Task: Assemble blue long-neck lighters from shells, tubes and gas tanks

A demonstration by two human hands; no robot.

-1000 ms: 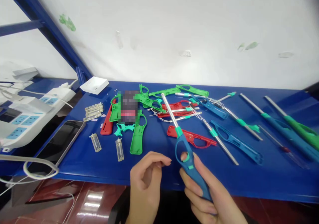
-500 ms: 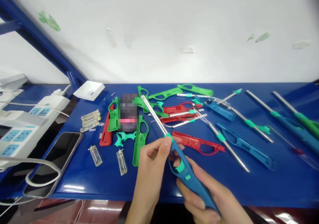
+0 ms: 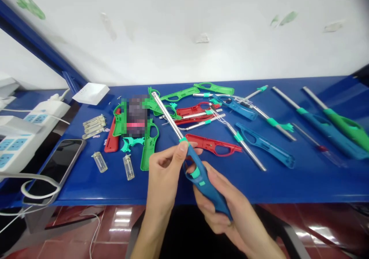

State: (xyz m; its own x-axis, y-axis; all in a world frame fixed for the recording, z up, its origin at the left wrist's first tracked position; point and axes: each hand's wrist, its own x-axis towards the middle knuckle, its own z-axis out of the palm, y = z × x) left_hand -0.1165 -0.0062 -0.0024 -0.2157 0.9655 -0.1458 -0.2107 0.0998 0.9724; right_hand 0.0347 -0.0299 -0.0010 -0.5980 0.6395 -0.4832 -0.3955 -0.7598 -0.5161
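Observation:
Both of my hands hold a blue long-nosed gas lighter [image 3: 211,188] over the front of the blue table. Its silver tube [image 3: 168,117] slants up and to the left. My left hand [image 3: 165,170] pinches the teal collar where tube meets handle. Wrapped round the handle is my right hand [image 3: 227,201], one finger through the loop by the teal trigger [image 3: 196,172]. Beyond the hands lie a red handle shell [image 3: 213,144], a blue handle shell [image 3: 265,143] and a loose metal tube with a teal collar [image 3: 248,147].
Green handle shells [image 3: 150,145] surround a pixelated dark patch. Clear fuel tanks [image 3: 128,166] lie at the left, near a phone [image 3: 62,163] and a white power strip [image 3: 43,124]. A screwdriver [image 3: 319,145] and whole blue and green lighters [image 3: 343,120] rest at the right.
The view has shifted, so the tabletop sits higher and further left and more floor shows below. Both hands keep the same hold on the blue lighter.

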